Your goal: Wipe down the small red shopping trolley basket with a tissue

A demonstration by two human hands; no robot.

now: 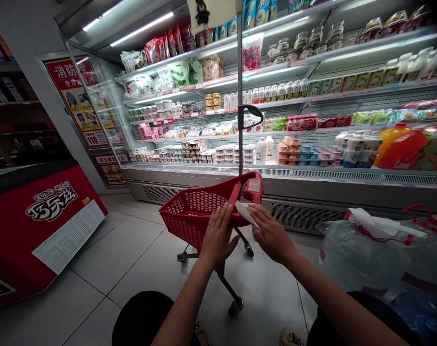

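Observation:
In the head view a red shopping cart [189, 218] with a perforated basket stands on wheels in front of me. My left hand [218, 230] lies against the near side of its rim, fingers stretched out and nearly straight. A white cloth or tissue [246, 213] is under the fingers of my right hand [271, 233], pressed on the rim at the cart's right end, just beside the handle [253, 187]. The fingers of that hand are bent over the white piece, and its lower part is hidden.
A refrigerated display case [204, 175] full of dairy goods runs across the back, with a vertical door frame [240, 86] before it. A red freezer [42, 230] stands at left. Large clear water jugs [366, 254] are at right, one with white tissue [380, 223] on its handle.

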